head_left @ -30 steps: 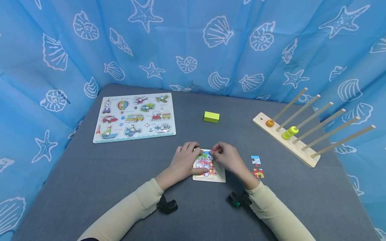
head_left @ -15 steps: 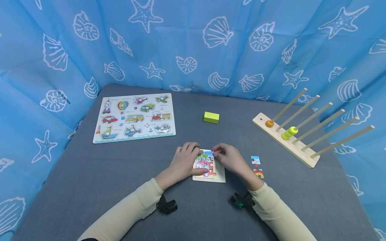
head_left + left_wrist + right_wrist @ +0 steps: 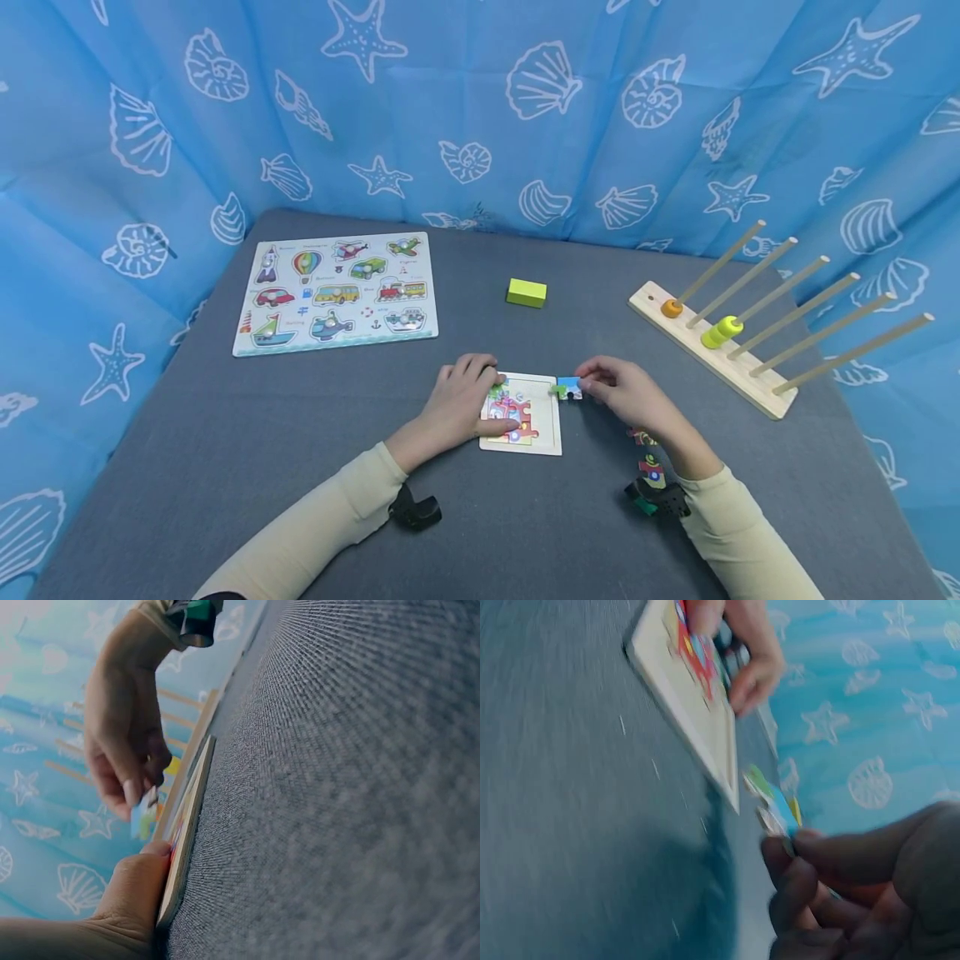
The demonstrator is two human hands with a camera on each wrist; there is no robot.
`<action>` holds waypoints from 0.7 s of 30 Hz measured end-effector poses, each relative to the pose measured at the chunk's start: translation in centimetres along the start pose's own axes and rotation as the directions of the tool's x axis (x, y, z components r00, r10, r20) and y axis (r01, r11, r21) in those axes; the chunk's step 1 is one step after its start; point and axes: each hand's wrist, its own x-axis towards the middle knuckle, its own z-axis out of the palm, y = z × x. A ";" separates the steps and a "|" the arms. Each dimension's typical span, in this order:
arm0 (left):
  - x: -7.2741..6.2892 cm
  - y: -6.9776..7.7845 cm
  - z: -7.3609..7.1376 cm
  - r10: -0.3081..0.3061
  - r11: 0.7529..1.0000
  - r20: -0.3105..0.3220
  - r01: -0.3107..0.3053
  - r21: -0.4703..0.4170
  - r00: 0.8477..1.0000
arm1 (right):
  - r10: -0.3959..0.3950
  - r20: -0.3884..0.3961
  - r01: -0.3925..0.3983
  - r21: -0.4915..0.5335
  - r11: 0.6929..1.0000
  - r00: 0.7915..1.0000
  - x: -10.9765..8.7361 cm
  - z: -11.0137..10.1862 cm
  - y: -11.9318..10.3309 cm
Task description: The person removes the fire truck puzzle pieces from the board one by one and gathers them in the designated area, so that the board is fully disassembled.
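Holding: right hand [image 3: 626, 393] pinches a puzzle piece [image 3: 568, 387] between thumb and fingertips, blue-and-green, just off the right edge of the puzzle tray [image 3: 547, 437].
Piece vs tray: piece sits beside the tray's top right corner, raised above the cloth; empty slot area lies to its left, toward the left hand [image 3: 457, 407].
Axis: piece's green tab points left at the tray.
Left hand: fingers curl over the tray's left edge, thumb pressed on the fitted pieces [image 3: 510, 412], pinning the tray to the table [image 3: 225, 450].
Nearer hand: right, it already has the piece.
Spares: more loose pieces [image 3: 647, 454] lie partly hidden under the right wrist.
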 end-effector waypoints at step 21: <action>0.0 -0.1 0.1 0.008 1.000 -0.001 -0.008 -0.002 1.000 | 0.047 0.067 -0.049 0.031 0.998 0.997 -1.6 -3.1 3.6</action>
